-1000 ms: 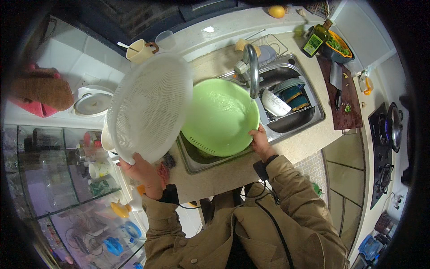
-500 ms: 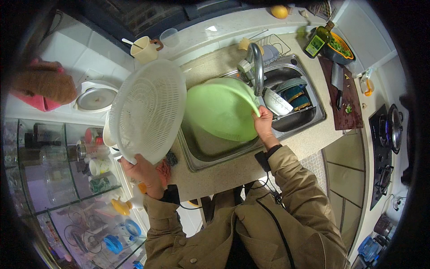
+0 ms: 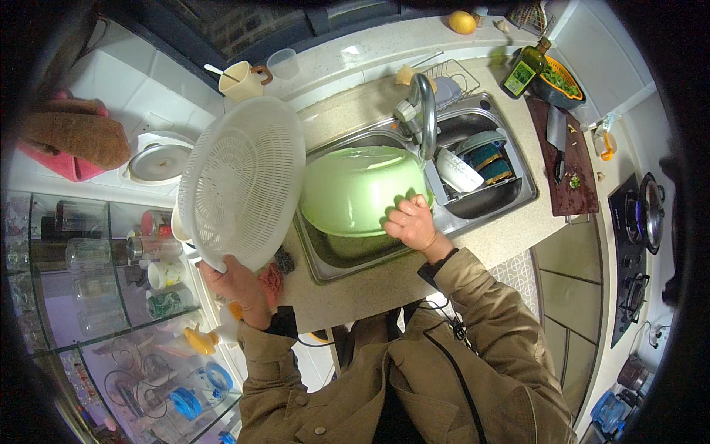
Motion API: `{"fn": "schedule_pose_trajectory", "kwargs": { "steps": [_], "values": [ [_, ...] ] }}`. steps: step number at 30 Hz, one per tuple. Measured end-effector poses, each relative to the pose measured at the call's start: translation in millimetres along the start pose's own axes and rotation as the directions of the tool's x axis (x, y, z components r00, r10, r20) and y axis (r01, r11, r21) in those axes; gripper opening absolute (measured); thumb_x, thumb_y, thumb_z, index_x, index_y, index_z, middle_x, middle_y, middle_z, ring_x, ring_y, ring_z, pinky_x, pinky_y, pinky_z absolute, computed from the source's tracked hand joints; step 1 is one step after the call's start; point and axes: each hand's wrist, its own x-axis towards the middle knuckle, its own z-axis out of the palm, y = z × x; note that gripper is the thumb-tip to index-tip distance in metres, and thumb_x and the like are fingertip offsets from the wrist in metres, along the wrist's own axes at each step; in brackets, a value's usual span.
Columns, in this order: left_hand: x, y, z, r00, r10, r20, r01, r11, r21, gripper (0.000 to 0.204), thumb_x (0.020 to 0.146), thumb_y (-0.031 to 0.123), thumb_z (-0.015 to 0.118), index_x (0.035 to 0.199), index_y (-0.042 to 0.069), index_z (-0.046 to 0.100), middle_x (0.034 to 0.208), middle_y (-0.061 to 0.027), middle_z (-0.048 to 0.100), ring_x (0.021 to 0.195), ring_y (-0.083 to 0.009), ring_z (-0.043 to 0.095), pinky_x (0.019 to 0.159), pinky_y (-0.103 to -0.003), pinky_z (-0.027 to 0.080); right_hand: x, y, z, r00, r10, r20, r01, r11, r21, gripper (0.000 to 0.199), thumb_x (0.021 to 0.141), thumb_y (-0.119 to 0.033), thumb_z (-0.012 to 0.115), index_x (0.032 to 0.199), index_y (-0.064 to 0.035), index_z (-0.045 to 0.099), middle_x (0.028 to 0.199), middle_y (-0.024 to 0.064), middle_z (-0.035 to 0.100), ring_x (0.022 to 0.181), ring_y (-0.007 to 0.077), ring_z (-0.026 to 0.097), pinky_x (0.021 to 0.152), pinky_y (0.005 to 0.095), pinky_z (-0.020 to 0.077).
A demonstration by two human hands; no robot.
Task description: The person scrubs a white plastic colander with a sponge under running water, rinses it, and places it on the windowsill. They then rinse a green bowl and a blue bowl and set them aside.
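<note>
My left hand [image 3: 240,288] is closed on the rim of a white plastic colander [image 3: 248,185], which is tilted up on its side left of the sink. A light green plastic basin [image 3: 362,192] is tipped over the left bowl of the steel sink [image 3: 325,270], with its smooth outer side showing. My right hand [image 3: 412,223] has its fingers curled at the basin's right side, gripping it; the fingertips are partly hidden. The faucet [image 3: 425,111] arches just beyond the basin's right end.
Dishes [image 3: 481,159] stand in the right sink bowl. To the right are a cutting board [image 3: 573,174] with a cleaver [image 3: 556,133], a green bottle [image 3: 525,70] and a gas stove [image 3: 629,259]. A beige mug [image 3: 240,83] stands behind; glass shelves [image 3: 81,296] are at left.
The green basin has rolled over in the sink, so its outside shows instead of its inside. My right hand has moved left and toward me with it. The colander has barely moved.
</note>
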Motion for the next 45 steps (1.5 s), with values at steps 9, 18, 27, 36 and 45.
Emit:
{"fn": "schedule_pose_trajectory", "kwargs": {
  "steps": [9,18,27,36,45],
  "values": [
    [-7,0,0,0.998,-0.023,0.053,0.028,0.994,-0.105,0.03,0.071,-0.006,0.042,0.1,-0.003,0.051,0.092,-0.0055,0.054,0.083,-0.0152,0.05,0.078,-0.026,0.042,-84,-9,19,0.901,0.372,0.224,-0.33,0.922,-0.204,0.015,0.073,-0.014,0.056,0.086,-0.0166,0.062,0.083,-0.0018,0.054,0.084,0.0192,0.05,0.077,0.0337,0.0349],
    [-12,6,1,0.997,-0.08,0.012,0.08,0.996,0.026,0.025,0.073,-0.007,0.045,0.097,-0.004,0.053,0.091,-0.0072,0.054,0.083,-0.0161,0.051,0.076,-0.027,0.042,-136,-2,52,-0.145,0.46,0.876,0.013,-0.884,0.467,0.02,0.092,-0.006,0.046,0.112,-0.004,0.043,0.095,0.0123,0.059,0.086,0.0216,0.059,0.064,0.034,0.0505],
    [-11,18,-4,0.982,-0.185,0.025,0.184,0.929,-0.321,0.034,0.072,-0.009,0.041,0.103,-0.003,0.053,0.1,-0.0077,0.055,0.09,-0.0161,0.053,0.084,-0.027,0.042,-70,22,66,-0.048,0.513,0.857,0.099,-0.851,0.516,0.019,0.082,0.007,0.05,0.1,0.0012,0.05,0.09,0.0087,0.057,0.07,0.0192,0.055,0.061,0.0299,0.0501],
    [-8,6,-16,0.976,-0.218,0.03,0.215,0.916,-0.338,0.038,0.072,-0.008,0.041,0.108,-0.005,0.051,0.101,-0.0081,0.054,0.091,-0.0167,0.053,0.085,-0.027,0.042,-99,37,64,0.09,0.622,0.778,-0.19,-0.756,0.627,0.036,0.059,0.014,0.04,0.091,0.0057,0.054,0.084,0.0112,0.055,0.073,0.0296,0.055,0.066,0.0402,0.0503],
    [-10,11,-12,0.968,-0.248,0.043,0.248,0.911,-0.33,0.035,0.071,-0.008,0.042,0.105,-0.004,0.05,0.1,-0.0073,0.053,0.089,-0.0162,0.052,0.084,-0.026,0.041,-200,43,49,0.157,0.614,0.774,-0.04,-0.779,0.626,0.065,0.055,0.009,0.039,0.121,0.008,0.045,0.116,0.0198,0.054,0.108,0.0377,0.052,0.098,0.0465,0.0403]
  ]
}}
